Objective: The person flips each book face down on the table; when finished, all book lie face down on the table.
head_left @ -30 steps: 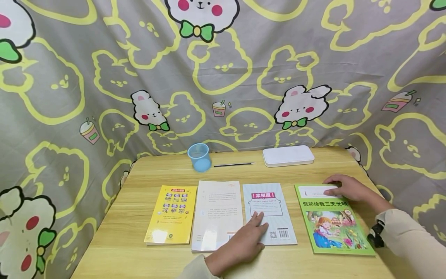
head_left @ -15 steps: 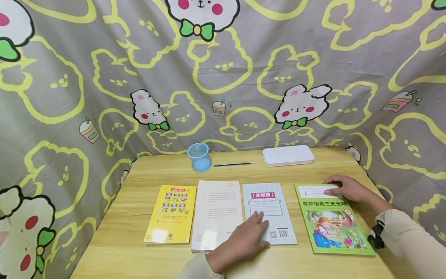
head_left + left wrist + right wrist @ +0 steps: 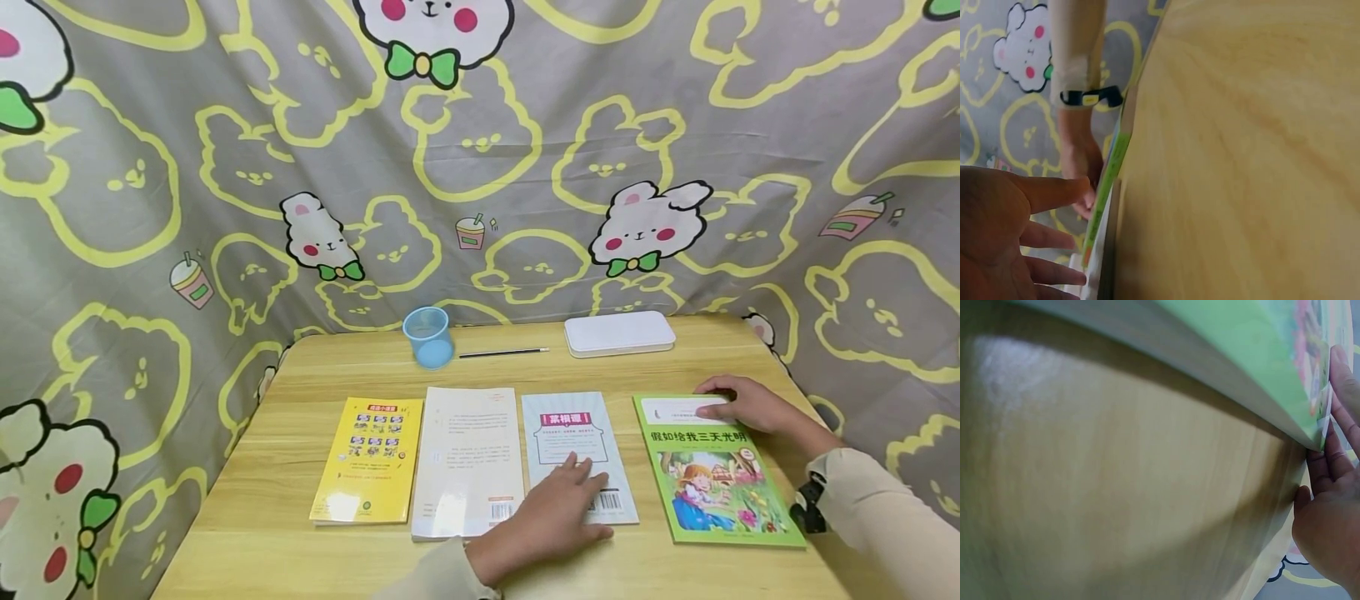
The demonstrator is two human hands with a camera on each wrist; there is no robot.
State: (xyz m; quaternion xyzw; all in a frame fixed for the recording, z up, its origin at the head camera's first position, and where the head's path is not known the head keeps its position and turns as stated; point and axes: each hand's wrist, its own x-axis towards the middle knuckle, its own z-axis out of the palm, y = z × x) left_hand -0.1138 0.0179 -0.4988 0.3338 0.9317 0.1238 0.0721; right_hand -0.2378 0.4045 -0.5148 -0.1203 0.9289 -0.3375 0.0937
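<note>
Four-cornered and flat, a light-blue book [image 3: 551, 408] lies beneath my left hand [image 3: 551, 510], whose fingers are spread loosely over its lower part. In the left wrist view, that hand's fingers [image 3: 1054, 272] look relaxed and curl round nothing. At the right, my right hand [image 3: 753, 406] holds the upper right corner of a green book [image 3: 667, 454] with a picture cover. The right wrist view shows the thumb [image 3: 1344, 381] on the cover and the other fingers at the edge. Left of the light-blue book lie a white book [image 3: 465, 492] and a yellow book [image 3: 371, 467].
Along the back of the wooden table [image 3: 247, 500] stand a blue cup [image 3: 429, 337] and a white case [image 3: 619, 333]. A thin dark pen-like stick [image 3: 504, 353] lies between them. A patterned curtain [image 3: 525, 150] rises behind the table and at both sides.
My left hand has slid a little to the right over the light-blue book, uncovering the white book's barcode. My right hand keeps its place at the green book's corner.
</note>
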